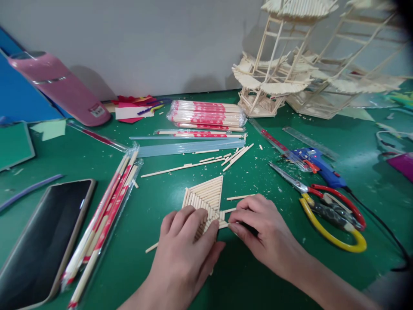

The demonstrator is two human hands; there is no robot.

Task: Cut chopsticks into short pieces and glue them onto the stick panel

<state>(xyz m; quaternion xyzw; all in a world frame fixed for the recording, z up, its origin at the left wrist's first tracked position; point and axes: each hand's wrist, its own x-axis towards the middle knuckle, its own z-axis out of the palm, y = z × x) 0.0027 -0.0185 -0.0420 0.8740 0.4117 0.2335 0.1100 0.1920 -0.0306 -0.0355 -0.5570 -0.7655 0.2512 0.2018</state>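
Head view: from afar I see left hand [183, 249] laid over stick panel [206, 196], fingers curled; I cannot tell whether they grip or only press. Panel lies on green table [167, 193], partly hidden under that hand. Right hand [263, 228]: I read thumb and forefinger pinched together on short stick [223, 224] at panel's right edge. Scissors [329, 213] and blue glue gun [322, 165] lie farther right; phone [48, 241] far left.
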